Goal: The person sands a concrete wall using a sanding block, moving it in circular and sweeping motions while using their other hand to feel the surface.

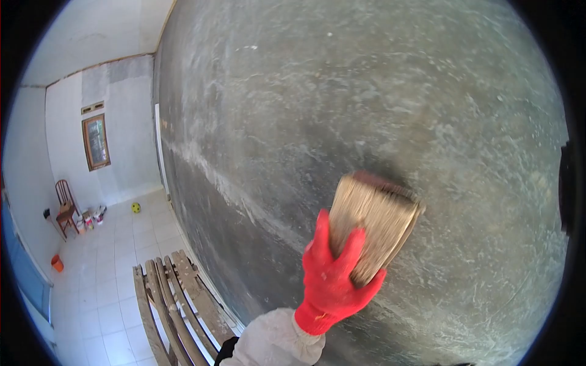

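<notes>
My left hand [336, 277], in a red glove and a light grey sleeve, is closed around a thick wooden block [372, 222]. The block is pale with streaky grain, and a dark reddish-brown layer shows along its upper edge. It is tilted, somewhat blurred, and held at the grey wall [293, 122]; how its far face meets the wall is hidden. White streaks and scuffs mark the wall. My right hand is out of view.
Below left stands a platform of wooden slats [183, 305]. On the tiled floor farther off are an orange bucket [57, 263], a wooden chair [66, 210], several containers [90, 221] and a yellow-green ball [136, 208]. A small window [96, 141] is in the far wall.
</notes>
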Action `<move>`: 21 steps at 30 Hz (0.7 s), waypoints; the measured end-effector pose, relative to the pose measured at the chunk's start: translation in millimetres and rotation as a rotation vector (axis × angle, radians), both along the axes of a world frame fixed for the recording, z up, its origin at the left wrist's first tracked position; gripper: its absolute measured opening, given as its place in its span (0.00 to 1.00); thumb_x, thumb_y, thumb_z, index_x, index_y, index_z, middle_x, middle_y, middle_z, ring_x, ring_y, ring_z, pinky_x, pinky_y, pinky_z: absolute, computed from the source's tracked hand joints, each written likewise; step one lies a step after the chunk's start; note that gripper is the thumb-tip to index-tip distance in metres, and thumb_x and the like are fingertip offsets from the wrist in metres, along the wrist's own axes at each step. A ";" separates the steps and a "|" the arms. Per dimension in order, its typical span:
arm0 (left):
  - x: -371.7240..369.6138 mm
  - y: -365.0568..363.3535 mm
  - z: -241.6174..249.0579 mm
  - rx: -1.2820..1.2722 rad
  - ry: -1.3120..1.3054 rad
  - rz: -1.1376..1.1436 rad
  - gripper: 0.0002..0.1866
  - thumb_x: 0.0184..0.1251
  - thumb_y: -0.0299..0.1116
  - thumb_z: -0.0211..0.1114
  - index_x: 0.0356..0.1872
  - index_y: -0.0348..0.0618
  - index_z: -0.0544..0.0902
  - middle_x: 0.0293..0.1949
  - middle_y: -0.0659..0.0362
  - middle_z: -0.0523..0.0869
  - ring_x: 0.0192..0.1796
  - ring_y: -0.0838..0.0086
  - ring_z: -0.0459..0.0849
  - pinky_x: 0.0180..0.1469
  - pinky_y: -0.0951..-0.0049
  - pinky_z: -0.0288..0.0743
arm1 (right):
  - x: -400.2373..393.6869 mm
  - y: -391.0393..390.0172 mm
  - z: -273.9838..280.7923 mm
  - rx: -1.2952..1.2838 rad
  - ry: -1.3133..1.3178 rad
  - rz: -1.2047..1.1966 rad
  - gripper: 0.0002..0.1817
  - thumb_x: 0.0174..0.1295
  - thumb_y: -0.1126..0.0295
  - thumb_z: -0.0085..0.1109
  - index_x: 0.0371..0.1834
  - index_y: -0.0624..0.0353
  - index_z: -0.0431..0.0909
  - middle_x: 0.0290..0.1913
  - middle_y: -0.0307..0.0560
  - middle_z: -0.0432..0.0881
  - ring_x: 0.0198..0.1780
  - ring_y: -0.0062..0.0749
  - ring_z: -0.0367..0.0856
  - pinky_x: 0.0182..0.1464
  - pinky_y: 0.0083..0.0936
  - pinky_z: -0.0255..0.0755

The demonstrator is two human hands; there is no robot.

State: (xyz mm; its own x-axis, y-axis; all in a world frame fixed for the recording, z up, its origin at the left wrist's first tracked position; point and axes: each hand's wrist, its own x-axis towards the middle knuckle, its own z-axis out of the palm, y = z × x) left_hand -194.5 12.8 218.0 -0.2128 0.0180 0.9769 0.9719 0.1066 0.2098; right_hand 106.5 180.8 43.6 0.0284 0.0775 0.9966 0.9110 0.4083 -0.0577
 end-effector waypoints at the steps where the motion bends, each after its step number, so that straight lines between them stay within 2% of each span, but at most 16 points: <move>1: 3.2 1.7 -21.2 0.011 0.004 0.048 0.48 0.41 0.40 0.81 0.68 0.49 0.67 0.68 0.26 0.58 0.58 0.33 0.72 0.54 0.44 0.70 | -0.7 -1.7 0.5 -0.008 0.008 0.007 0.30 0.75 0.54 0.43 0.70 0.68 0.65 0.70 0.68 0.65 0.70 0.71 0.61 0.66 0.65 0.61; 2: 8.3 1.3 -51.2 0.020 0.004 0.099 0.45 0.41 0.41 0.81 0.65 0.50 0.70 0.66 0.26 0.61 0.52 0.35 0.77 0.46 0.46 0.74 | -0.7 -3.9 1.3 -0.018 0.011 0.016 0.30 0.75 0.55 0.44 0.70 0.68 0.65 0.70 0.68 0.64 0.70 0.71 0.61 0.66 0.65 0.61; 6: 40.1 10.7 -219.5 -0.097 -0.155 0.091 0.49 0.40 0.45 0.82 0.65 0.52 0.63 0.65 0.23 0.60 0.55 0.31 0.73 0.47 0.41 0.72 | 0.5 -0.5 -1.1 -0.018 0.001 0.007 0.29 0.74 0.56 0.45 0.69 0.68 0.64 0.69 0.70 0.64 0.69 0.72 0.61 0.66 0.65 0.61; 9: 41.4 10.5 -211.2 -0.111 -0.153 0.041 0.51 0.39 0.46 0.83 0.66 0.54 0.62 0.66 0.23 0.59 0.55 0.30 0.72 0.48 0.41 0.71 | 0.0 -3.4 0.3 -0.031 0.004 0.017 0.30 0.74 0.55 0.45 0.70 0.68 0.64 0.69 0.71 0.64 0.70 0.73 0.61 0.66 0.66 0.60; 10: 38.0 14.1 -183.9 -0.064 -0.127 0.064 0.50 0.39 0.44 0.82 0.67 0.54 0.63 0.66 0.23 0.59 0.56 0.30 0.72 0.48 0.41 0.71 | 1.1 -1.2 -1.4 -0.016 0.003 0.030 0.30 0.74 0.54 0.44 0.70 0.68 0.63 0.69 0.71 0.64 0.70 0.73 0.60 0.66 0.67 0.60; 12: 22.8 11.9 -98.6 0.000 -0.035 0.057 0.50 0.40 0.43 0.82 0.68 0.51 0.65 0.67 0.24 0.58 0.58 0.30 0.72 0.51 0.40 0.72 | 2.5 1.8 -2.3 -0.012 0.002 0.025 0.31 0.74 0.53 0.44 0.70 0.67 0.63 0.69 0.71 0.64 0.70 0.73 0.61 0.66 0.67 0.60; 14: 6.0 1.3 -22.4 -0.033 0.027 0.048 0.49 0.40 0.41 0.82 0.69 0.48 0.66 0.68 0.24 0.57 0.61 0.29 0.70 0.55 0.41 0.71 | 0.5 0.5 -3.3 -0.013 0.010 0.033 0.31 0.74 0.53 0.44 0.70 0.67 0.63 0.69 0.71 0.64 0.69 0.74 0.61 0.66 0.68 0.60; 16: -14.2 -1.3 17.5 0.008 0.068 0.063 0.50 0.41 0.40 0.81 0.70 0.46 0.66 0.69 0.25 0.56 0.64 0.29 0.67 0.59 0.43 0.69 | -0.6 0.4 -1.9 -0.021 0.018 0.014 0.31 0.74 0.52 0.43 0.70 0.68 0.63 0.69 0.70 0.65 0.69 0.73 0.61 0.66 0.67 0.60; 18: -23.2 -3.9 18.2 0.032 0.091 0.072 0.50 0.41 0.40 0.81 0.70 0.46 0.65 0.69 0.25 0.56 0.64 0.29 0.67 0.59 0.43 0.68 | -0.7 1.5 -2.1 -0.022 0.025 0.026 0.32 0.75 0.52 0.43 0.70 0.68 0.63 0.69 0.70 0.65 0.69 0.73 0.62 0.66 0.67 0.60; 21: -9.8 -6.2 -41.1 -0.036 0.010 0.099 0.51 0.40 0.41 0.82 0.70 0.48 0.65 0.69 0.25 0.57 0.62 0.31 0.69 0.56 0.44 0.69 | -3.6 0.0 2.4 -0.001 0.023 0.035 0.32 0.75 0.52 0.42 0.70 0.69 0.63 0.68 0.69 0.67 0.69 0.71 0.63 0.65 0.66 0.61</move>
State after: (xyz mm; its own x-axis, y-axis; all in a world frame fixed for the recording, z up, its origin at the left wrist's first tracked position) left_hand -204.3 6.5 176.9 -0.2055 0.0328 0.9781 0.9583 0.2094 0.1943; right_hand 102.9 180.7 45.9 0.0486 0.0795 0.9956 0.8944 0.4403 -0.0788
